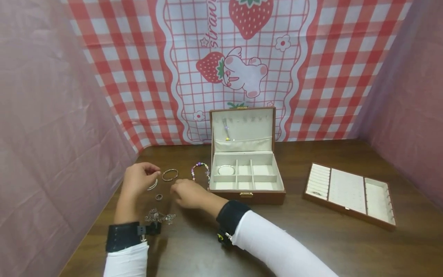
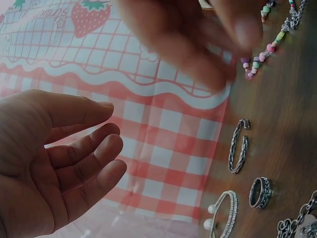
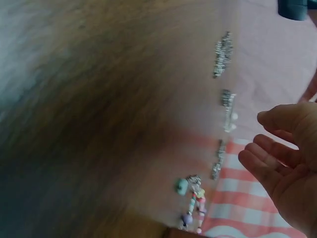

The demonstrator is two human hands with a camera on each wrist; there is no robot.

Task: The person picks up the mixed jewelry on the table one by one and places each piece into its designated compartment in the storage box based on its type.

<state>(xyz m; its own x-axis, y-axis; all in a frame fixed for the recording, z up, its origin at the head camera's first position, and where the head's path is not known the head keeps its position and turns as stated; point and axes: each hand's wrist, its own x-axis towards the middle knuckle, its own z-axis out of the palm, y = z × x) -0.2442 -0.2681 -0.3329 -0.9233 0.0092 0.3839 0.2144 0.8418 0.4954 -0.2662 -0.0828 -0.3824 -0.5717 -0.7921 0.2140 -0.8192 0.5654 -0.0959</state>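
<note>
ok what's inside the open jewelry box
A silvery bracelet lies in the back-left compartment, and a beaded strand hangs inside the lid. Anything within the lid's fabric pocket is covered.

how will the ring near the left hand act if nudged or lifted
The ring looks stiff: a closed, metallic-looking band. It's probably light, being small beside the left hand. It seems to lie flat on the table, so it would likely slide when nudged, but could roll if tipped upright.
</note>
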